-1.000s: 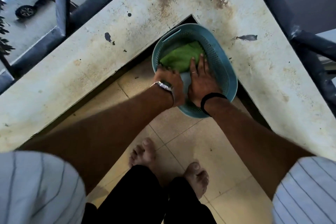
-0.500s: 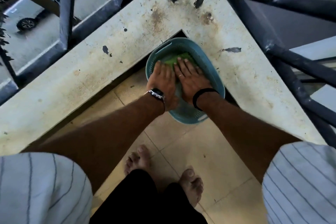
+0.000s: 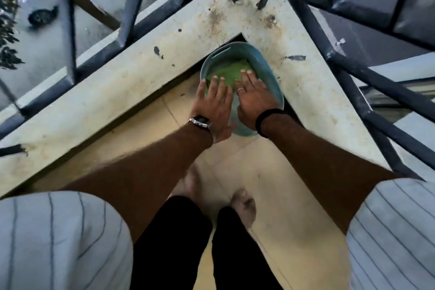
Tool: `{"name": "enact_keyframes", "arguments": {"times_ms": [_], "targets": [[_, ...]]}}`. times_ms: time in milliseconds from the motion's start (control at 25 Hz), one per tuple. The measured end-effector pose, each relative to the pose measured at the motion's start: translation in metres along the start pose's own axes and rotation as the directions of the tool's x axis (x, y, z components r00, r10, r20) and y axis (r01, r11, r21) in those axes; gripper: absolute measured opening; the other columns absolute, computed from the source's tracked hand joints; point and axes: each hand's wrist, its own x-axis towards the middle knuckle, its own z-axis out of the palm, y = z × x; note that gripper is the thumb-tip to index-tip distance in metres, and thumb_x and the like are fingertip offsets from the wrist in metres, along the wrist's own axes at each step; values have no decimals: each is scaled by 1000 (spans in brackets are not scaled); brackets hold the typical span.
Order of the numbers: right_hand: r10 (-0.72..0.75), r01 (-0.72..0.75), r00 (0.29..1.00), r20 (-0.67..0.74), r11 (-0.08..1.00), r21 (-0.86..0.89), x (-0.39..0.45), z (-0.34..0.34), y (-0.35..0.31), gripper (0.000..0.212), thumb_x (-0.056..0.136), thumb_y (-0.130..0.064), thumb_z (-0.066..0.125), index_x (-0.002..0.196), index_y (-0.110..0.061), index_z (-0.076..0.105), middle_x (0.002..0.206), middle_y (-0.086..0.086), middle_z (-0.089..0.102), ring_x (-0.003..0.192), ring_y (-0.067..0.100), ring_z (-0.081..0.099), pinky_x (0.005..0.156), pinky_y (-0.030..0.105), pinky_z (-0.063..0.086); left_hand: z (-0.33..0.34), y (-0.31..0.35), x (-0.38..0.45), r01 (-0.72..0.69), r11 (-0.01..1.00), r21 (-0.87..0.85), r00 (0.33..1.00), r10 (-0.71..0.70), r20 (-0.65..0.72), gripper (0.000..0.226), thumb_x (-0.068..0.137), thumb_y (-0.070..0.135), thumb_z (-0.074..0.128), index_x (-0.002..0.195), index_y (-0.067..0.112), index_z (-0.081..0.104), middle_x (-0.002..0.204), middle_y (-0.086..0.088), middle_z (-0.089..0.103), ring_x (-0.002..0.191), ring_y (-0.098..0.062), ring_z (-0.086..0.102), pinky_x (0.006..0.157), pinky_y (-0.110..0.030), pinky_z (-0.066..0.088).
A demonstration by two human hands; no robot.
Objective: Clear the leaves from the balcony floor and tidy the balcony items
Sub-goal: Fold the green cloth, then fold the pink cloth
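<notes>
Where basket [image 3: 263, 59] sits (corner), hands [image 3: 255, 99] hover.

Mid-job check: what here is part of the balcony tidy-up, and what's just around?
In the job:
teal basket
green cloth in it
left hand, right hand, flat over the basket

Just around:
concrete ledge
metal railing
parked car below

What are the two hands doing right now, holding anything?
Left hand: open, fingers straight, over the green cloth in the basket, holding nothing.
Right hand: open, fingers straight, over the same cloth, holding nothing.
</notes>
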Motion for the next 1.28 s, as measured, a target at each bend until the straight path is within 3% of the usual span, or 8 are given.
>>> {"name": "enact_keyframes", "arguments": {"times_ms": [160,280,400,480,680,960,1080,1280], "targets": [[-19,14,996,92,998,58,-114,-35,-42,76,93,-21,46,158,-8,7,165,16,4,153,30,-2,123,51,5,-32,17,-116,151,973,-174,985,-132,114,98,86,58,49,156,6,6,163,-20,5,151,-38,6,119,-56,12],[-81,81,990,117,997,-2,-194,-79,-72,77,93,-20,45,157,-8,5,165,14,7,153,29,-1,123,51,5,-73,28,-201,346,844,-410,937,-286,201,92,89,54,50,157,9,6,163,-15,12,150,-34,14,119,-50,21],[-111,114,991,80,993,-33,-265,-141,-98,75,91,-22,47,157,-13,14,163,10,18,152,28,8,122,51,10,-124,29,-280,498,440,-748,857,-385,344,75,94,48,51,153,13,23,153,-14,35,138,-35,38,110,-46,37],[-162,171,983,90,980,-97,-325,-185,-125,73,90,-25,49,156,-16,19,161,9,21,150,28,13,121,51,13,-157,31,-352,552,207,-808,798,-412,440,67,95,48,49,150,16,31,148,-13,42,134,-35,43,109,-45,38],[-320,351,936,150,887,-298,-431,-248,-209,78,90,-24,46,158,-23,8,166,6,1,153,27,-1,119,58,2,-202,16,-545,678,174,-715,544,-772,328,66,91,44,53,147,13,38,148,-13,42,134,-33,41,106,-46,39],[-690,689,689,222,528,-497,-562,-257,-427,70,96,-35,43,158,-23,12,165,7,6,152,28,5,117,60,8,-140,11,-814,731,-128,-670,220,-885,409,87,78,54,32,145,0,40,148,-23,43,135,-41,41,107,-50,37],[-755,747,592,283,382,-544,-627,-228,-504,73,94,-37,46,158,-24,12,165,5,3,152,27,3,117,60,8,-105,55,-906,647,-309,-697,86,-879,469,85,76,52,36,146,4,41,149,-22,42,135,-40,42,105,-50,37],[-851,779,402,339,123,-615,-760,-138,-605,68,95,-44,42,156,-25,20,164,6,15,150,26,13,115,56,10,-13,164,-1049,605,-481,-635,-104,-838,536,77,75,42,44,140,1,50,143,-25,50,129,-44,50,101,-53,44]]}}
